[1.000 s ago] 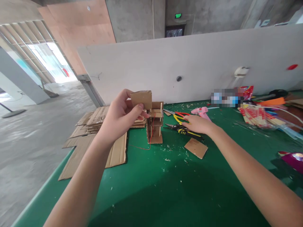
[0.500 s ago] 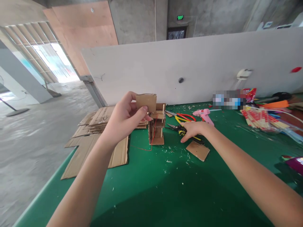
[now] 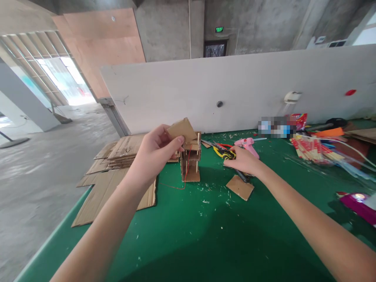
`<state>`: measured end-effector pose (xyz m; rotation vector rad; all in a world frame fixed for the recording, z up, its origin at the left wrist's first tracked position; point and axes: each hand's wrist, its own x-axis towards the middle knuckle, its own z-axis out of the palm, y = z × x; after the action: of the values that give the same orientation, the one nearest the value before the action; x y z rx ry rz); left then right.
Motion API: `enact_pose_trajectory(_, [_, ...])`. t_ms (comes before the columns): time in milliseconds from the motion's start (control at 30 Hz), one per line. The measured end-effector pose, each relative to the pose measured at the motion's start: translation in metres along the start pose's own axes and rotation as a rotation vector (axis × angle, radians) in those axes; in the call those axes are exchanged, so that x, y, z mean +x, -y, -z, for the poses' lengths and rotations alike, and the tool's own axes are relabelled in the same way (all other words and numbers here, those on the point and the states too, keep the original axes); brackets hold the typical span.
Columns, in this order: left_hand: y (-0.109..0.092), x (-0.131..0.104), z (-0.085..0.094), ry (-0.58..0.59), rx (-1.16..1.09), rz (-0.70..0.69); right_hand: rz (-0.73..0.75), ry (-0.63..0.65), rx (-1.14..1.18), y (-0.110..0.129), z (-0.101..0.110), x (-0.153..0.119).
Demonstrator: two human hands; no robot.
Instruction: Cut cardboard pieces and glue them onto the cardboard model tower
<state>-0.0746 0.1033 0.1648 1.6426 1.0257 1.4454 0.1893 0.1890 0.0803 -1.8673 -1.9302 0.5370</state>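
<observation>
My left hand (image 3: 160,150) pinches a small cardboard piece (image 3: 182,130) between thumb and fingers, tilted above a little cardboard frame (image 3: 192,174). This frame stands upright on the green table, with shelves, thin wooden sticks and a red wire (image 3: 187,172) hanging down its front. Further right, my right hand (image 3: 243,159) closes over black-and-yellow pliers (image 3: 228,154); the fingers hide much of the tool. Red-handled pliers (image 3: 225,145) lie just behind. Near the right hand rests a flat cardboard square (image 3: 240,187).
A pink glue gun (image 3: 248,145) lies behind my right hand. Stacked cardboard sheets (image 3: 117,172) cover the table's left edge. Packs of sticks (image 3: 308,150) and a purple object (image 3: 357,205) are at the right. A pale panel (image 3: 176,90) stands along the back.
The cardboard piece in my left hand has turned to a slant. My right hand has closed around the black-and-yellow pliers, which have shifted. The view has moved slightly.
</observation>
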Motion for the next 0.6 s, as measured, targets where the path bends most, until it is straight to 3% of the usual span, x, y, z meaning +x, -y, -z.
enact_pose_trajectory(133, [0.017, -0.019, -0.007, 0.009, -0.194, 0.165, 0.025, 0.087, 1.004, 0.003, 0.001, -0.035])
enact_pose_trajectory(233, [0.031, -0.029, -0.016, -0.013, -0.279, 0.245, 0.019, 0.158, 1.303, 0.008, -0.012, -0.066])
enact_pose_trajectory(333, [0.037, -0.033, -0.023, -0.017, -0.274, 0.283, 0.062, 0.155, 1.124, 0.012, -0.024, -0.089])
enact_pose_trajectory(467, [0.036, -0.036, -0.030, -0.012, -0.173, 0.252, 0.201, 0.278, 0.757, 0.017, -0.028, -0.106])
enact_pose_trajectory(600, [0.034, -0.038, -0.033, -0.014, -0.071, 0.187, 0.280, 0.285, 0.648, 0.025, -0.026, -0.112])
